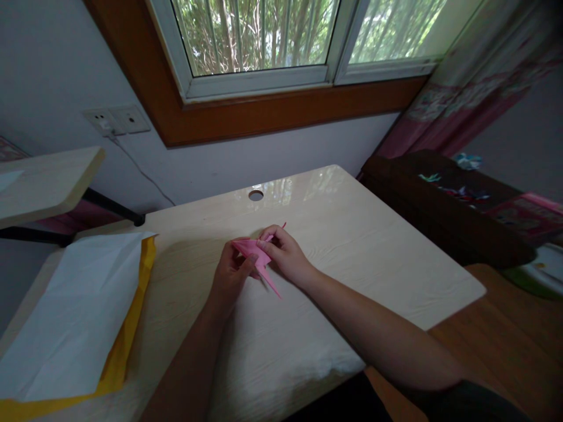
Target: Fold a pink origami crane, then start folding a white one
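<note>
- Nearest, two bare forearms reach in from the bottom edge and meet over the middle of the pale wood-grain worktop (pixel 373 246).
- Between them lies a piece of folded pink paper (pixel 257 255), held just above or on the worktop; which cannot be told. One long thin point sticks out toward the viewer, and a shorter tip pokes up past the right fingers.
- The left hand (pixel 231 272) has its grip closed on the near left side of the pink paper, thumb on top.
- The right hand (pixel 285 255) pinches the far right part of the same paper, fingers curled tight around the fold.
- To the left, well apart from the hands, a white sheet (pixel 74 310) lies over a yellow sheet (pixel 118 357) whose edge shows along its right and lower sides.
- Farther back, a round hole (pixel 255 195) is cut in the worktop near its far edge.
- Beyond, a wall socket (pixel 116 120) with a cable sits under a wood-framed window (pixel 264 111); a dark cabinet (pixel 444 205) stands at right.
</note>
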Motion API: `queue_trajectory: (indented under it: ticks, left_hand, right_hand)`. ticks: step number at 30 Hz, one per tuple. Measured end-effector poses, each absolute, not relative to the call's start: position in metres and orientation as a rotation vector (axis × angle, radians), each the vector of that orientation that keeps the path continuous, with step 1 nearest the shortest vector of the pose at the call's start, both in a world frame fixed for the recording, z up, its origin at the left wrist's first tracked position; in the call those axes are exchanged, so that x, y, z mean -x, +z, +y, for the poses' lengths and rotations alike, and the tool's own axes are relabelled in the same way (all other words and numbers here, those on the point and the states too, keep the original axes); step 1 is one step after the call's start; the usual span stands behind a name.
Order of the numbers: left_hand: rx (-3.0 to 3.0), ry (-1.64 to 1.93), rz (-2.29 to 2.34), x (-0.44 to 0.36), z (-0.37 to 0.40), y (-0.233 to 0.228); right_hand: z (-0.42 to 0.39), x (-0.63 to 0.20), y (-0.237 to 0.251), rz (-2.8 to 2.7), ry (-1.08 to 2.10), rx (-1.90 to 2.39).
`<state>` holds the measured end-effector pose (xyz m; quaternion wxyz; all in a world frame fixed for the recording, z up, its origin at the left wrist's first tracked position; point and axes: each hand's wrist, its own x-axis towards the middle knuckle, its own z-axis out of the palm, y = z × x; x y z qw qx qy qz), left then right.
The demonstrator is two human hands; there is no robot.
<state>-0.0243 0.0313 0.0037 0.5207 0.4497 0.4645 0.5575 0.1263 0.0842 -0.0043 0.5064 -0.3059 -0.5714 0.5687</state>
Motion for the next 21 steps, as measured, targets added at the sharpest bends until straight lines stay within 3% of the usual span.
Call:
queue_trajectory:
  ticks: [21]
  left_hand:
    - [-1.034,1.326,1.027,0.0232,0.0291,0.0061]
  right_hand:
    - [0.086,-0.1266,-0.0053,-1.251,1.532,0.601]
